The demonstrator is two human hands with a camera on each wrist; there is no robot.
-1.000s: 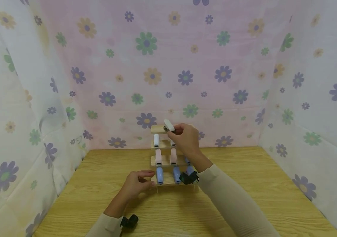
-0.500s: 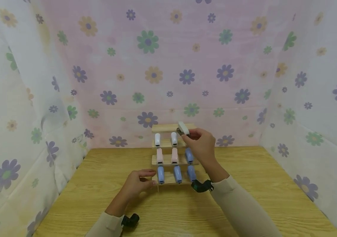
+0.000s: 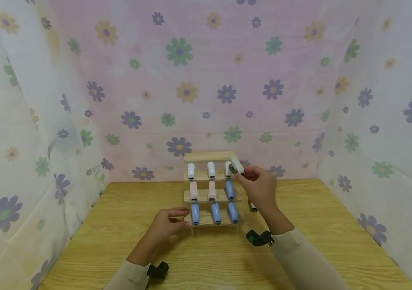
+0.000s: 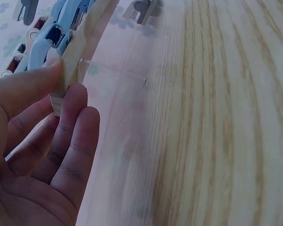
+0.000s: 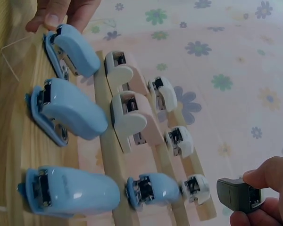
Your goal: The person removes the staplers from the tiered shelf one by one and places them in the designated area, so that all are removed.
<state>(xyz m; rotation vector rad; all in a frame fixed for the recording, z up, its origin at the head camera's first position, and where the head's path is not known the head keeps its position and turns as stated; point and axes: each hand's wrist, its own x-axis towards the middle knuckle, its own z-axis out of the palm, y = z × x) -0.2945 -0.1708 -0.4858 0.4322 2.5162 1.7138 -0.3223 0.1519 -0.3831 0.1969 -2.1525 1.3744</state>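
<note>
My right hand [image 3: 260,187] pinches a small stapler [image 3: 237,165], white on top with a dark underside, beside the right end of the rack's upper tiers. In the right wrist view this stapler [image 5: 236,194] shows its dark side between thumb and fingers. A tiered wooden rack [image 3: 209,157] bears several mini staplers: blue [image 3: 195,213] along the bottom, two pink [image 3: 193,191] and one blue [image 3: 229,190] above, white [image 3: 191,171] higher up. My left hand [image 3: 164,225] grips the left end of the bottom board [image 4: 73,59], thumb above and fingers below.
Another stapler [image 3: 252,206] is on the wood-grain table [image 3: 129,209] right of the rack, partly hidden by my right hand. Flowered cloth [image 3: 206,80] hangs behind and on both sides. Clear supports stand under the bottom board.
My right hand has moved right and slightly down with the stapler, from over the rack's middle to its right end, uncovering staplers behind it. My left hand stays in place.
</note>
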